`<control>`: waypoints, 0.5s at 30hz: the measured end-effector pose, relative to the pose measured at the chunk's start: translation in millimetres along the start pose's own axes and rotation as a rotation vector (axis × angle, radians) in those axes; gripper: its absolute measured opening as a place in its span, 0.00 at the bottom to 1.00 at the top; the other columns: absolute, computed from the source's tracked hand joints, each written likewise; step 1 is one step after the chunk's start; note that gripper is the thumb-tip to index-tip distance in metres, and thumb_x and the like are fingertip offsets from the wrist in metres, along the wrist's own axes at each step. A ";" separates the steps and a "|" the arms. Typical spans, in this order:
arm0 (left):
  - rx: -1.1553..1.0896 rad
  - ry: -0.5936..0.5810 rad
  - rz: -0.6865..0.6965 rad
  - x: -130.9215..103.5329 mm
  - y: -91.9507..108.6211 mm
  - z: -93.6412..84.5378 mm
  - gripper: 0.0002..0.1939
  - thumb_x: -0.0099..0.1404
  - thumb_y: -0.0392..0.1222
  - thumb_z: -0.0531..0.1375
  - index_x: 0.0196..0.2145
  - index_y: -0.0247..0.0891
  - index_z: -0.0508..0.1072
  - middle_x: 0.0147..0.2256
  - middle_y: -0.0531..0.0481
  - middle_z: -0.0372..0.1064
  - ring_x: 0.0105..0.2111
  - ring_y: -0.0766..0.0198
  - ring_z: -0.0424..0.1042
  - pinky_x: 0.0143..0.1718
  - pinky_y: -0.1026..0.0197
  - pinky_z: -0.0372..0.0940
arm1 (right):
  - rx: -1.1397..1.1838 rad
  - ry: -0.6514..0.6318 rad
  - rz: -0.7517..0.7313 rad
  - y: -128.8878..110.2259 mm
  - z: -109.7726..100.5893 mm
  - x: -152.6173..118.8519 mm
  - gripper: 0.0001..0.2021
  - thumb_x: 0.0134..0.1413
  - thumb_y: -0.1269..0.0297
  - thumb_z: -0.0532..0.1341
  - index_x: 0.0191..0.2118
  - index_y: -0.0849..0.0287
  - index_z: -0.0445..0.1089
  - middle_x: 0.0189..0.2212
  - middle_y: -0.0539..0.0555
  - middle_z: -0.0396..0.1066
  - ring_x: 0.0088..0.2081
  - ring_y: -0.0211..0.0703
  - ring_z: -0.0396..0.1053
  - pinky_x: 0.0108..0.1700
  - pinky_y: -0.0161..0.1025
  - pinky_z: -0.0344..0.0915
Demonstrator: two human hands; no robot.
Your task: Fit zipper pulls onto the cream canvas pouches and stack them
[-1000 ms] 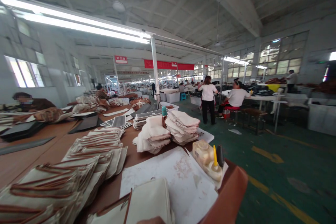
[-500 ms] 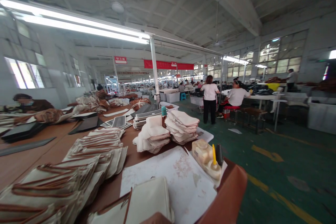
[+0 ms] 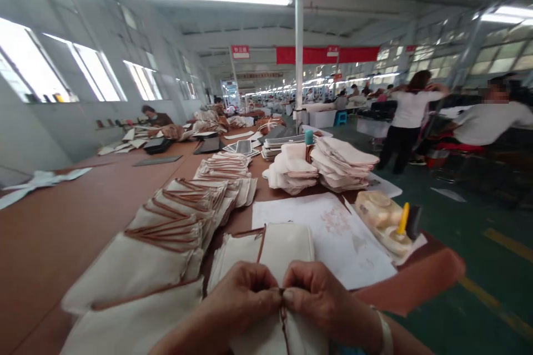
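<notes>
My left hand (image 3: 247, 302) and my right hand (image 3: 318, 299) meet at the bottom centre, thumbs and fingertips pinched together on the brown edging (image 3: 283, 321) of a cream fabric piece (image 3: 306, 338). Just beyond them lies a stack of cream pieces (image 3: 287, 241) with a brown strip across it. To the left, a long fanned row of cream pieces with brown edging (image 3: 166, 227) covers the table. White paper (image 3: 328, 233) lies under and right of the stack.
Two cream stacks (image 3: 343, 163) stand beyond the paper, near a teal spool (image 3: 308, 137). At the right are a glue container (image 3: 378, 213) with a yellow handle and a brown flap (image 3: 416, 280) over the brown table's (image 3: 83, 233) edge. People sit and stand farther back.
Both hands have come into view, closed on the brown edging; earlier only a bit of skin showed at the bottom. The view has turned left and tilted down.
</notes>
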State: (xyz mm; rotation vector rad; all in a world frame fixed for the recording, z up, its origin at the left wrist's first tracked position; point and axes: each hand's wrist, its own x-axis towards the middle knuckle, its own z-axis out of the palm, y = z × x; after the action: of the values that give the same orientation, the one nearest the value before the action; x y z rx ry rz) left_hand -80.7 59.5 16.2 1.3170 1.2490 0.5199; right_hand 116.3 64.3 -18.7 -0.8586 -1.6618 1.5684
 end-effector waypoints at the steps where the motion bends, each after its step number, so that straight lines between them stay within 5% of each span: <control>1: 0.021 -0.018 -0.027 -0.3 -1.2 0.3 0.21 0.50 0.55 0.67 0.27 0.31 0.73 0.20 0.56 0.58 0.20 0.71 0.50 0.20 0.66 0.44 | -0.038 -0.005 -0.014 0.1 -0.5 -1.2 0.08 0.55 0.64 0.61 0.29 0.64 0.68 0.23 0.46 0.60 0.27 0.34 0.54 0.27 0.32 0.51; 9: 0.172 -0.049 -0.008 -11.8 -0.2 6.4 0.13 0.58 0.47 0.60 0.26 0.32 0.71 0.20 0.58 0.52 0.21 0.71 0.47 0.19 0.65 0.40 | -0.206 0.046 -0.048 -1.1 5.1 -5.8 0.03 0.53 0.71 0.60 0.31 0.64 0.70 0.22 0.46 0.62 0.25 0.35 0.57 0.25 0.32 0.53; 15: -0.170 -0.052 -0.042 -23.3 -3.6 16.1 0.09 0.50 0.41 0.61 0.27 0.31 0.74 0.21 0.55 0.60 0.22 0.71 0.51 0.22 0.67 0.47 | -0.511 -0.063 -0.496 -0.1 0.9 -17.2 0.10 0.61 0.72 0.54 0.31 0.61 0.70 0.26 0.51 0.63 0.27 0.37 0.61 0.29 0.33 0.57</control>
State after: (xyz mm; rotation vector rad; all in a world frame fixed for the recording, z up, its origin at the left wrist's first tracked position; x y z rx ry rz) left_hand -75.3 31.5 18.3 1.1526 1.1612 0.5458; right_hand 124.9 49.4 -19.3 -0.5695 -2.1612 0.8539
